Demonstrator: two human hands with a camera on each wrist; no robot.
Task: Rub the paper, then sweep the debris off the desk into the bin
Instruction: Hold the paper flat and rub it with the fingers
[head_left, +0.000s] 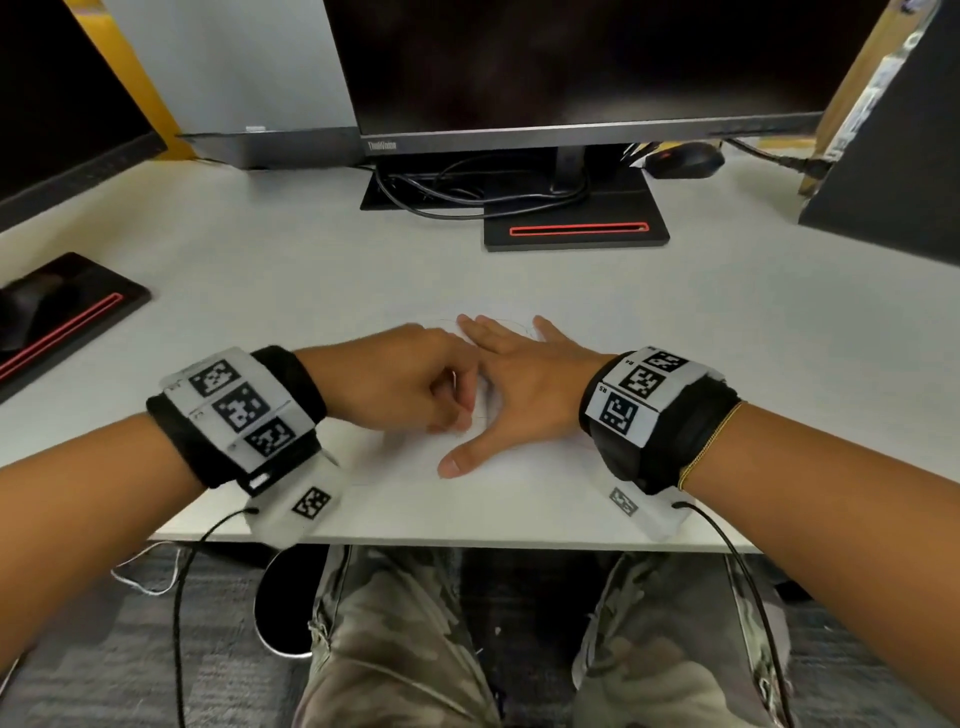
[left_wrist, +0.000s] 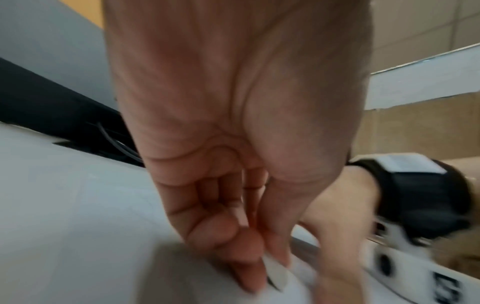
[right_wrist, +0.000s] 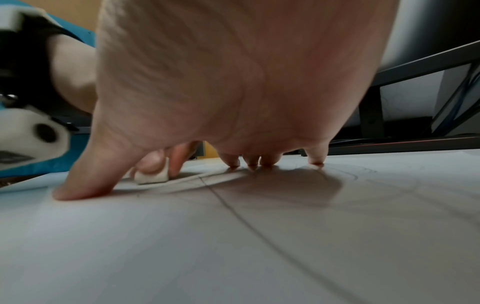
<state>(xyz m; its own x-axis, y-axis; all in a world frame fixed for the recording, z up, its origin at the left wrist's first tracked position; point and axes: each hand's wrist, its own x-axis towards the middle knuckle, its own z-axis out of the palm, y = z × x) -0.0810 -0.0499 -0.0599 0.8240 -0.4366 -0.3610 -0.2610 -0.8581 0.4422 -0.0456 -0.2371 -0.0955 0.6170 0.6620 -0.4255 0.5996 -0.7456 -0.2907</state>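
Note:
A white sheet of paper (head_left: 524, 470) with faint pencil lines lies near the desk's front edge. My right hand (head_left: 511, 387) lies spread flat on the paper (right_wrist: 285, 236), fingertips and thumb pressing it down. My left hand (head_left: 415, 384) is curled beside it, between the right thumb and forefinger. It pinches a small white eraser (left_wrist: 276, 271) between thumb and fingers, with the eraser (right_wrist: 152, 176) touching the sheet. In the head view the eraser is hidden under my left hand. The left wrist view is blurred.
A monitor (head_left: 571, 67) on a black stand (head_left: 574, 228) is at the back of the white desk (head_left: 291, 270), with cables and a black mouse (head_left: 685, 160). A second monitor's base (head_left: 62, 317) sits left. A dark box (head_left: 893, 156) is at the right. No bin is in view.

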